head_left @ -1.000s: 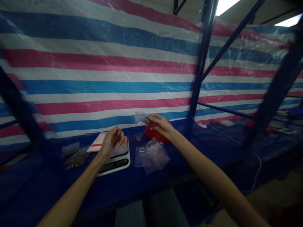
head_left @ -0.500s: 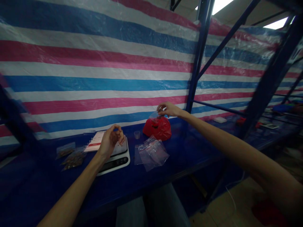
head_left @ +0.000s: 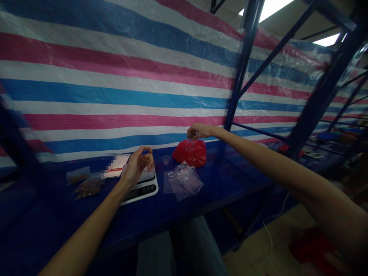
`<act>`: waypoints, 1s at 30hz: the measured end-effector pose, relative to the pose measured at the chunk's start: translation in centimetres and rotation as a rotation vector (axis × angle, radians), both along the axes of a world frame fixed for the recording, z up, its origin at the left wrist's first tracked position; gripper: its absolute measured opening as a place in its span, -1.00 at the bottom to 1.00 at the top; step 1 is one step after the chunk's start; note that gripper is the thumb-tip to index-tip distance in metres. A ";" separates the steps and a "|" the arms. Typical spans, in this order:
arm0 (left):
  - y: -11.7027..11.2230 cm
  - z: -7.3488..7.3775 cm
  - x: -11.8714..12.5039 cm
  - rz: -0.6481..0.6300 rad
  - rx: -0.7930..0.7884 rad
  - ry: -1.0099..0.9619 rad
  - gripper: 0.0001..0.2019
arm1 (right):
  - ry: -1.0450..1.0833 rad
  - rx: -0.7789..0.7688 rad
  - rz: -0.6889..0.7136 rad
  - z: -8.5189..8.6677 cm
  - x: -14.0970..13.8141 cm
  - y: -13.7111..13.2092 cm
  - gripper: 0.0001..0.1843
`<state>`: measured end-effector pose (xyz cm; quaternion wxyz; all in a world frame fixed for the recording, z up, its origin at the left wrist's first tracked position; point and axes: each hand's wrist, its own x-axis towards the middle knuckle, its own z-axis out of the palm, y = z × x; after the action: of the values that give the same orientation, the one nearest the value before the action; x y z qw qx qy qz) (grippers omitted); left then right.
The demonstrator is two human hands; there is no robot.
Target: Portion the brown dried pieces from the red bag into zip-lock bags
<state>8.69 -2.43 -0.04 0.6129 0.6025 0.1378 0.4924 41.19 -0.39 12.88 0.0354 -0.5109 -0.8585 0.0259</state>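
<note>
Now listed: left hand (head_left: 135, 168), loosely curled, nothing seen gripped, held as before over the white flat electronic scale (head_left: 144, 191). Right hand (head_left: 200, 130), fingers bent downward above the red crumpled plastic bag (head_left: 191, 156), at two o'clock from the scale; clear plastic film (head_left: 189, 143) is seen beneath, though whether it is gripped cannot be told. One second earlier, a clear bag of brown pieces was held farther left. Clear flat zip bags (head_left: 186, 181) are laid at three o'clock, brown-filled clear bags (head_left: 89, 186) at nine.
</note>
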 end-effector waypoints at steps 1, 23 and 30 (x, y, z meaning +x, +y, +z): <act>0.0 -0.1 0.0 -0.002 0.003 0.001 -0.73 | -0.003 -0.015 0.003 0.0 -0.1 0.0 -0.67; 0.2 -0.3 0.0 0.023 0.006 0.060 -0.69 | -0.058 0.078 0.056 -0.9 -0.5 0.4 -0.80; 0.3 -0.3 0.0 0.020 -0.014 0.041 -0.71 | -0.080 0.218 0.092 1.7 0.0 -0.6 -0.74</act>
<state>8.74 -2.12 -0.32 0.6091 0.6067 0.1600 0.4851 41.18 -0.95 14.54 0.0552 -0.4650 -0.8794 -0.0863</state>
